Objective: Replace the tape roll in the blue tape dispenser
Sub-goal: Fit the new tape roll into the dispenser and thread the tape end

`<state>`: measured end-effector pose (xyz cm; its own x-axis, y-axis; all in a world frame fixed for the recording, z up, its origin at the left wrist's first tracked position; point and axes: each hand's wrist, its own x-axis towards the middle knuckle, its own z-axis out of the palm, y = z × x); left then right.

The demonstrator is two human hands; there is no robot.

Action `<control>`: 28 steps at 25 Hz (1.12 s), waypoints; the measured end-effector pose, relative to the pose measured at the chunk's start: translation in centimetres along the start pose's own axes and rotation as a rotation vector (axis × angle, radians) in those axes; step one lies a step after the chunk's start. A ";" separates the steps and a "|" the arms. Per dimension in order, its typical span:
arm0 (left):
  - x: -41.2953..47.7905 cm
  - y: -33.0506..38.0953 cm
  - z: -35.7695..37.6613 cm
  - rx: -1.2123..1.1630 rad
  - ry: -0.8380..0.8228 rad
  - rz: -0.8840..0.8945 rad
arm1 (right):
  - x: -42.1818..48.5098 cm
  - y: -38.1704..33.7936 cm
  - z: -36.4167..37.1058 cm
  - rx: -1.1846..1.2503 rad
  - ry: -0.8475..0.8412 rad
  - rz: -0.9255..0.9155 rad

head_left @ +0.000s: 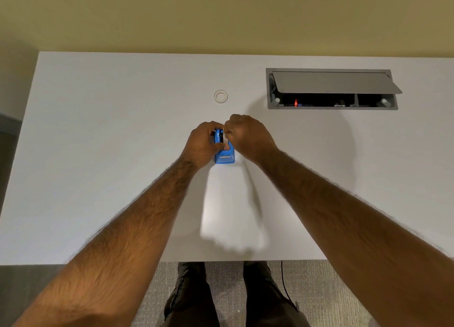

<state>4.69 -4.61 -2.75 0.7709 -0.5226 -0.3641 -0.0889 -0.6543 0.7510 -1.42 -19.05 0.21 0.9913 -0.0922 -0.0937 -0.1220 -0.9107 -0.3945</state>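
The blue tape dispenser (225, 154) stands on the white desk (122, 154) near the middle. My left hand (202, 146) wraps its left side, thumb across the top. My right hand (248, 136) is closed at the dispenser's far top end, fingertips pinched over the dark slot there; what they pinch is hidden. A small whitish tape ring (220, 96) lies flat on the desk beyond the hands, apart from them.
A grey cable box (331, 89) with its lid propped open is set into the desk at the back right. The desk's near edge runs above my legs and grey carpet (319, 289). A yellow wall rises behind the desk.
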 end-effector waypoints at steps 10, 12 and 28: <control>0.2 -0.1 0.1 0.052 0.004 0.031 | 1.1 -1.0 -0.7 0.025 -0.081 0.053; 0.2 -0.2 0.0 0.028 -0.002 0.028 | 1.1 -0.8 -0.6 0.115 -0.072 0.085; 0.4 -0.7 0.2 0.021 0.003 0.027 | 0.1 -0.4 0.3 0.230 0.049 0.184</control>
<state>4.92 -4.50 -3.57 0.7698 -0.5388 -0.3422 -0.1230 -0.6513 0.7488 -1.25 -18.60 0.10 0.9521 -0.2712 -0.1409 -0.3019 -0.7627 -0.5720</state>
